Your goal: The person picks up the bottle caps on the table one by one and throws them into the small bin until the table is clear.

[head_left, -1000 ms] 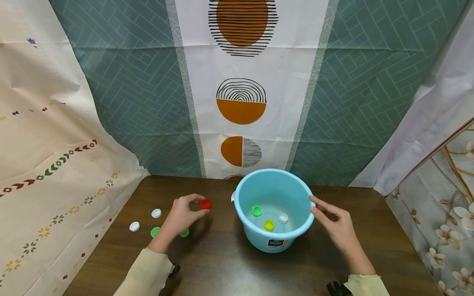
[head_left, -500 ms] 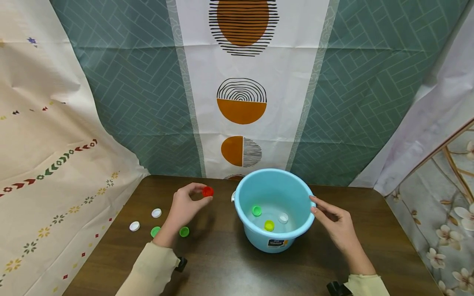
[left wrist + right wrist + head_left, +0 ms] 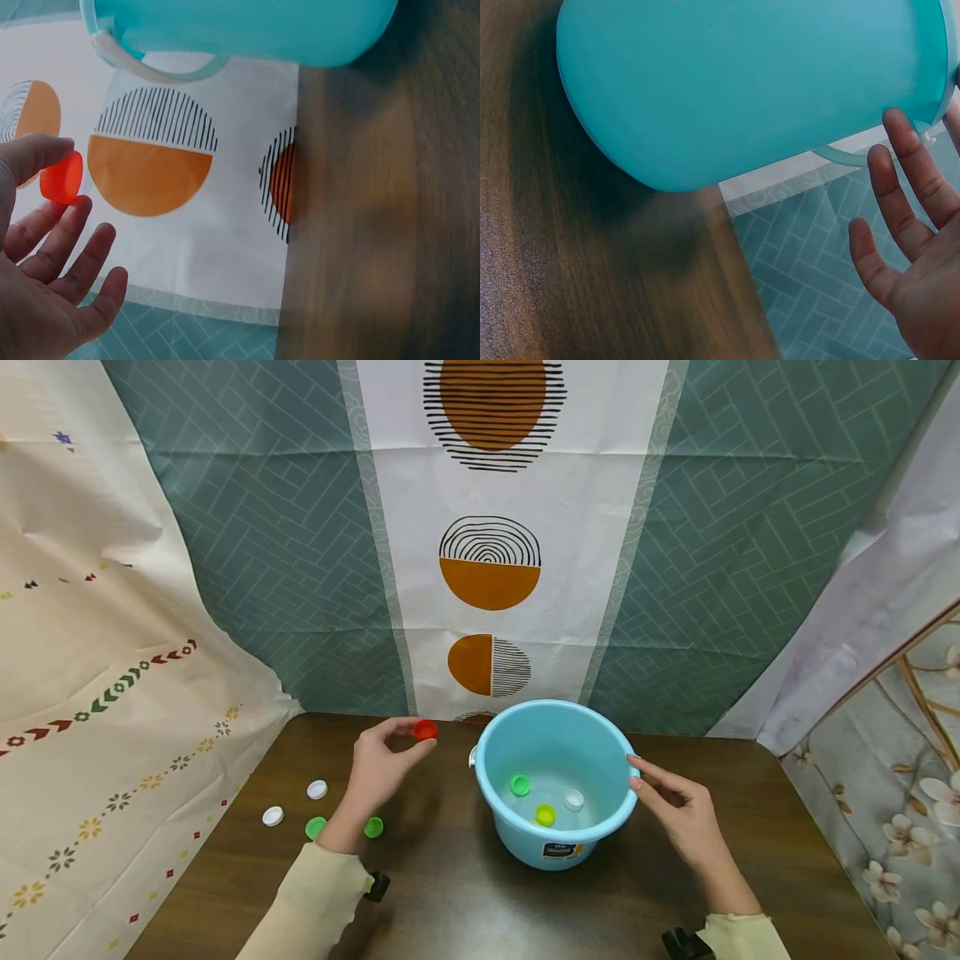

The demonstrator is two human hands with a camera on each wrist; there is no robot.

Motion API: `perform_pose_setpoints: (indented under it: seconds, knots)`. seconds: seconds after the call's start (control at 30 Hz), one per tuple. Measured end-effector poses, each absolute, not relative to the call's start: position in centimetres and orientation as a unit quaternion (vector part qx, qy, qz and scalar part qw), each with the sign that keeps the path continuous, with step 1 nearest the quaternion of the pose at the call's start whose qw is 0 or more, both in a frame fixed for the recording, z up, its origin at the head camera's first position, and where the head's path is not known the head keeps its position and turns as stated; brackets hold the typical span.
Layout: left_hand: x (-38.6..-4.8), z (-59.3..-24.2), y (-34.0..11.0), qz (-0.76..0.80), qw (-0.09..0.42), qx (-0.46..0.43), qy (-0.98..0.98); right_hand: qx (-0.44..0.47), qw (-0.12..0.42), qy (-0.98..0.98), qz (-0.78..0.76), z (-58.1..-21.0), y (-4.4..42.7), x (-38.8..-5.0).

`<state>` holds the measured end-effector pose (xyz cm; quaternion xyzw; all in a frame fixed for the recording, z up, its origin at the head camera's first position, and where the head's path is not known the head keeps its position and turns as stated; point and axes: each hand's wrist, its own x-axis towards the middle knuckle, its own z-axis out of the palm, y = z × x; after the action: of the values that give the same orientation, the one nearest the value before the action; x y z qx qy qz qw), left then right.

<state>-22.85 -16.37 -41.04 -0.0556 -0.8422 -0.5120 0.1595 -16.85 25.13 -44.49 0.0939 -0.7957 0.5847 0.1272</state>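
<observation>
Between thumb and fingertips my left hand (image 3: 378, 768) pinches a red cap (image 3: 425, 730), held above the table to the left of a light blue bucket (image 3: 555, 856). The left wrist view shows the red cap (image 3: 61, 178) in the hand (image 3: 56, 255), below the bucket's white handle (image 3: 135, 64). My right hand (image 3: 686, 818) pinches the bucket's right rim; in the right wrist view some fingers of that hand (image 3: 922, 240) lie spread beside the bucket wall (image 3: 742, 90). Inside the bucket are a green cap (image 3: 520, 785), a yellow cap (image 3: 545, 815) and a clear-white cap (image 3: 573, 800).
On the brown table (image 3: 465, 910), left of my left forearm, lie two white caps (image 3: 317, 789) and a green cap (image 3: 315, 827). Another green cap (image 3: 373, 827) lies just right of that forearm. Patterned cloths (image 3: 300, 568) hang behind and at both sides of the table.
My left hand has moved away from me and slightly right with the red cap, uncovering more of the green cap beside the forearm. My right hand and the bucket have stayed in place.
</observation>
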Motion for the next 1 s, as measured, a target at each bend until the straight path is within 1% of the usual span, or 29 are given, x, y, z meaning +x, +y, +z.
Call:
perform_pose_setpoints:
  seconds: [0.17, 0.43, 0.7, 1.0]
  knots:
    - [-22.7, -40.5, -15.7, -0.515, 0.165, -0.056, -0.839, 0.092, 0.123, -0.794, 0.588, -44.5, 25.2, -17.0]
    - [-22.4, -39.5, -14.3, -0.527, 0.161, -0.064, -0.832, 0.088, 0.118, -0.796, 0.587, -44.5, 25.2, -16.9]
    - [-22.1, -38.9, -12.5, -0.547, 0.153, -0.074, -0.820, 0.084, 0.127, -0.803, 0.577, -44.4, 25.1, -16.7]
    - [-22.0, -38.8, -10.8, -0.545, 0.169, -0.099, -0.815, 0.080, 0.124, -0.801, 0.580, -44.5, 25.1, -16.8]
